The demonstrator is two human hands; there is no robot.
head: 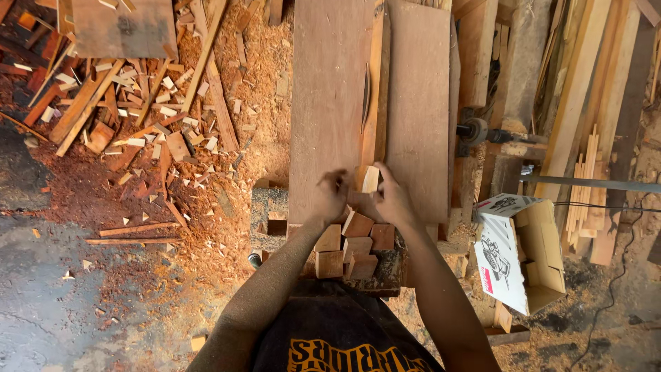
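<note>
I look straight down at a wooden saw bench (323, 103) with a blade slot between two wide boards. My right hand (394, 200) grips a small pale wooden block (370, 178) at the bench's near end. My left hand (332, 195) is beside it, fingers curled against the same block or just next to it; which is unclear. Right below both hands lies a heap of several small cut blocks (351, 246), reddish and pale.
An open cardboard box (518, 251) sits to the right. Long planks (585, 89) are stacked at the right, with a cable on the ground. Sawdust and offcuts (151, 131) cover the floor at left. A motor shaft (475, 131) projects beside the bench.
</note>
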